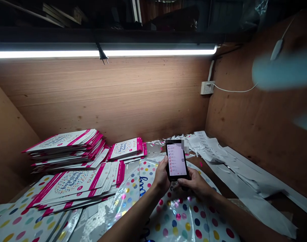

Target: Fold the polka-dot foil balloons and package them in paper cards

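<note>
A black smartphone (pixel 177 161) is held upright over the bench, its lit screen showing a list with small red icons. My left hand (pixel 162 174) grips its left edge, thumb along the side. My right hand (pixel 195 181) closes around the lower right corner, with the thumb near the bottom of the screen. Beneath both hands lies a clear-and-white foil balloon (pixel 178 218) printed with coloured dots and blue lettering. The far fingers of both hands are hidden behind the phone.
Stacks of pink-and-white printed packets (pixel 65 151) stand at left, with a smaller pile (pixel 125 149) beside them. Dotted foil sheets (pixel 19 222) lie front left. White paper strips (pixel 219 158) run along the right. A plug (pixel 102 55) hangs before the tube light (pixel 155 52); a socket (pixel 207 88) is wall-mounted.
</note>
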A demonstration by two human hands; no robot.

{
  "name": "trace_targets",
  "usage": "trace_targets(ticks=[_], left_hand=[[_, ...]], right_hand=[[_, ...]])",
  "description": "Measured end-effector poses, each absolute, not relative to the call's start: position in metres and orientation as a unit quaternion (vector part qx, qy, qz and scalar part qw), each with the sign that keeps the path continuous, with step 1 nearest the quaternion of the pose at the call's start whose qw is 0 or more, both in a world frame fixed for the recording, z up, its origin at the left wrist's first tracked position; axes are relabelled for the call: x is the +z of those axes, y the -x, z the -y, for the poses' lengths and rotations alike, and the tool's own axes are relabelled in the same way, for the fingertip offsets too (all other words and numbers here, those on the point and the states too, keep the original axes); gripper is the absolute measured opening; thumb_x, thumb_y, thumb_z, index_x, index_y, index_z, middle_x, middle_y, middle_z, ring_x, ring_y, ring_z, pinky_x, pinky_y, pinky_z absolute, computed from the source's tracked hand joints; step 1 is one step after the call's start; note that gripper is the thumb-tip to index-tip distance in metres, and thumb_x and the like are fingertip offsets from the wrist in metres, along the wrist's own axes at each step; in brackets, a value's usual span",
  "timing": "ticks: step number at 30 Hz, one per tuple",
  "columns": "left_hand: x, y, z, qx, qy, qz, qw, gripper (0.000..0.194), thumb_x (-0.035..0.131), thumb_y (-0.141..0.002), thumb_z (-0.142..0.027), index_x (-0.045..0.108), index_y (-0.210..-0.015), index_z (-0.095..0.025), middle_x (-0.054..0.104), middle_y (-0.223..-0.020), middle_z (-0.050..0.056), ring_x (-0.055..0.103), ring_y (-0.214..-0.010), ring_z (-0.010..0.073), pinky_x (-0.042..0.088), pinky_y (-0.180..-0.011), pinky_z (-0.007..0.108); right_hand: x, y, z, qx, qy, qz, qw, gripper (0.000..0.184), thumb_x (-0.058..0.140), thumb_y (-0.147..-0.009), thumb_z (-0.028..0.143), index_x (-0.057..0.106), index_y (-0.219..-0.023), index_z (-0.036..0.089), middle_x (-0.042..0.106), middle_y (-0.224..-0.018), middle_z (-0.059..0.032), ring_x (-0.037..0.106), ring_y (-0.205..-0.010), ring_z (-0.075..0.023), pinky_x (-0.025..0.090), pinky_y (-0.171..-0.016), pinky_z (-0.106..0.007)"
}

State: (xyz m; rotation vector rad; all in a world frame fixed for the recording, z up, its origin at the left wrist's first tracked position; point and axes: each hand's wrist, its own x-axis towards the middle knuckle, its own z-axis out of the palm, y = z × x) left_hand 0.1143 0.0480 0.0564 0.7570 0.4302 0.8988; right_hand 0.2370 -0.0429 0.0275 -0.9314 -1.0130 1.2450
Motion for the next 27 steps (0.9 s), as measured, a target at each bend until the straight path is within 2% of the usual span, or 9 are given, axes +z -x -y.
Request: trace_targets(ticks=[6,11,16,22,27], left_hand=[[0.0553,-0.1149,-0.0483,0.419,-0.350,-0.202,0.813,0.036,0.078,-0.077,-0.044,0.067,-0.094,-0.013,0.072,-0.085,0.006,0.069,-0.080,0.0217,0.054,-0.073,0.030],[0.0569,-0.1141,-0.0462,0.410,-0.355,-0.214,0.812,0.037,0.075,-0.081,-0.045,0.067,-0.096,-0.012,0.071,-0.086,0.007,0.066,-0.072,0.0180,0.053,-0.067,0.029],[0.0580,-0.1148,-0.0457,0.411,-0.353,-0.217,0.812,0.037,0.075,-0.082,-0.045,0.067,-0.096,-0.012,0.070,-0.087,0.007,0.065,-0.075,0.0180,0.054,-0.071,0.029],[0.0576,-0.1144,-0.0456,0.410,-0.348,-0.213,0.816,0.037,0.075,-0.083,-0.044,0.067,-0.098,-0.012,0.070,-0.088,0.007,0.066,-0.075,0.0179,0.054,-0.072,0.029],[0.0596,-0.1135,-0.0439,0.414,-0.349,-0.203,0.816,0.037,0.074,-0.083,-0.045,0.067,-0.098,-0.012,0.072,-0.089,0.008,0.069,-0.083,0.0220,0.055,-0.076,0.032]], right_hand=[[0.0249,-0.2376,0.0410,0.520,0.415,0.438,0.604,0.044,0.084,-0.075,0.030,0.067,-0.114,0.018,0.075,-0.093,-0.0042,0.067,-0.074,-0.0172,0.051,-0.065,-0.026],[0.0242,-0.2397,0.0419,0.521,0.421,0.443,0.596,0.048,0.082,-0.076,0.031,0.066,-0.119,0.018,0.075,-0.102,-0.0064,0.069,-0.087,-0.0211,0.053,-0.075,-0.031],[0.0277,-0.2390,0.0442,0.515,0.440,0.441,0.589,0.044,0.083,-0.074,0.032,0.067,-0.112,0.016,0.073,-0.084,-0.0024,0.065,-0.069,-0.0157,0.049,-0.063,-0.026],[0.0314,-0.2376,0.0453,0.510,0.447,0.441,0.588,0.044,0.083,-0.074,0.031,0.067,-0.112,0.017,0.073,-0.082,-0.0017,0.064,-0.069,-0.0151,0.049,-0.062,-0.025],[0.0319,-0.2388,0.0457,0.507,0.449,0.442,0.588,0.045,0.083,-0.075,0.032,0.065,-0.114,0.017,0.072,-0.081,-0.0012,0.063,-0.068,-0.0146,0.048,-0.060,-0.024]])
